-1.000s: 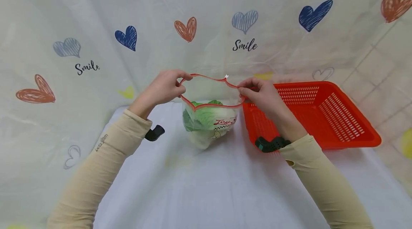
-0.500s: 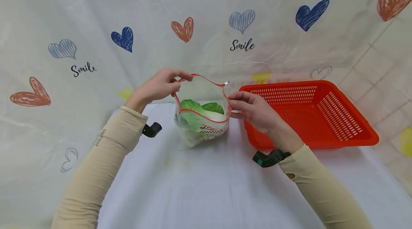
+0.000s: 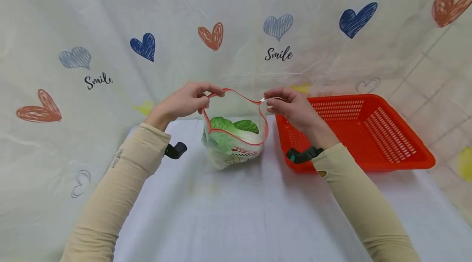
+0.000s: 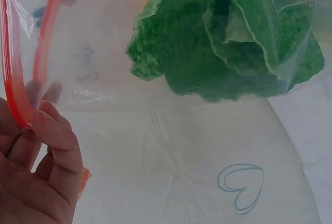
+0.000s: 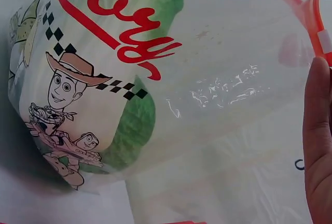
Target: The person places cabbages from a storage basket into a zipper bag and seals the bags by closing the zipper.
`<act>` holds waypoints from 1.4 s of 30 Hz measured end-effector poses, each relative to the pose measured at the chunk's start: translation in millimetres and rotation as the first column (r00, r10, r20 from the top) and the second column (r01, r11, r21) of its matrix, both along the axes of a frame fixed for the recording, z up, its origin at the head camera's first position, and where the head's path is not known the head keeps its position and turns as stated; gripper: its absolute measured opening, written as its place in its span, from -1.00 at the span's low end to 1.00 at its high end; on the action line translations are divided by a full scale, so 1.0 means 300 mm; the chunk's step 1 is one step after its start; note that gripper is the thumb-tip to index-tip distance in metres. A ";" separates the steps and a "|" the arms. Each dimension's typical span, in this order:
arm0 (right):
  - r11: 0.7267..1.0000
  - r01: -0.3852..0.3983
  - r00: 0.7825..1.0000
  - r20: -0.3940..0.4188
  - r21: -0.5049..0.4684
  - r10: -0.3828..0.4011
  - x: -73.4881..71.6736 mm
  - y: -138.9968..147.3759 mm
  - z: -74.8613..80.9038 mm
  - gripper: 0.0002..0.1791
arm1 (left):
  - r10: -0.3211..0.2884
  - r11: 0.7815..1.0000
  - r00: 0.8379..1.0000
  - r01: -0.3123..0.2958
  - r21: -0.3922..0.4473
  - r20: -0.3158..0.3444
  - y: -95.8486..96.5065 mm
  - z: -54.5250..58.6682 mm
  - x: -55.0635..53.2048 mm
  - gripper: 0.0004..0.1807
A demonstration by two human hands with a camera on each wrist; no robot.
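Note:
A clear slider zip bag (image 3: pixel 223 159) with a red zip rim stands on the white cloth, its mouth gaping. Inside sits a Chinese cabbage (image 3: pixel 222 125), green leaves toward the left and pale stem toward the right. My left hand (image 3: pixel 184 100) pinches the rim's upper left corner between thumb and fingers, also seen in the left wrist view. At the rim's far right side, my right hand (image 3: pixel 293 108) has thumb and forefinger at the small white slider (image 5: pixel 324 41). In the right wrist view the thumb tip meets the slider; the other fingers are out of sight.
A red perforated plastic basket (image 3: pixel 402 131) stands right of the bag, partly behind the right forearm. The white tablecloth (image 3: pixel 236 213) extends toward me. Behind hangs a pale curtain (image 3: pixel 236 0) printed with hearts.
My right hand let go of the bag's right edge, dipped lower, then rose to the white slider. The bag's mouth tilted toward me, showing more cabbage. My left hand kept its pinch on the rim.

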State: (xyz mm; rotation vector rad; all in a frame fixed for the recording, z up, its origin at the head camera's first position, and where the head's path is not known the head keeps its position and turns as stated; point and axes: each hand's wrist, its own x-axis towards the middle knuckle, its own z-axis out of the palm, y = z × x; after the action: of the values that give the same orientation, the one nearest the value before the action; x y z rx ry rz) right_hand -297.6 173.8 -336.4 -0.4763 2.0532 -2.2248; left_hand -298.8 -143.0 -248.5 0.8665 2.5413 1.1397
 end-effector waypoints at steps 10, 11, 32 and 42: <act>0.980 -0.151 0.977 -0.128 0.129 0.168 -0.023 0.005 0.006 -0.77 | 0.015 1.000 0.999 -0.016 0.027 0.036 -0.008 -0.017 0.007 -0.47; 0.978 -0.158 0.975 -0.135 0.137 0.176 -0.023 0.006 0.004 -0.77 | 0.017 0.999 0.999 -0.018 0.026 0.037 -0.007 -0.017 0.010 -0.47; 0.983 0.128 0.963 -0.255 0.132 -0.091 -0.018 -0.021 0.034 -0.80 | 0.025 0.978 1.000 -0.027 0.206 0.009 -0.148 -0.133 0.136 -0.41; 0.978 0.158 0.974 -0.184 0.137 -0.132 -0.001 -0.016 0.051 -0.72 | 0.150 0.962 0.985 -0.125 0.241 -0.089 -0.204 -0.166 0.132 -0.63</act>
State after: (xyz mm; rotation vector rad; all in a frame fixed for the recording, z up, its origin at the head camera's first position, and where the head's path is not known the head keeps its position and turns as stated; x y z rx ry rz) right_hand -297.9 169.0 -321.3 -0.5413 2.3970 -2.1498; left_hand -259.4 -204.2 -298.2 0.8331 2.6239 1.5005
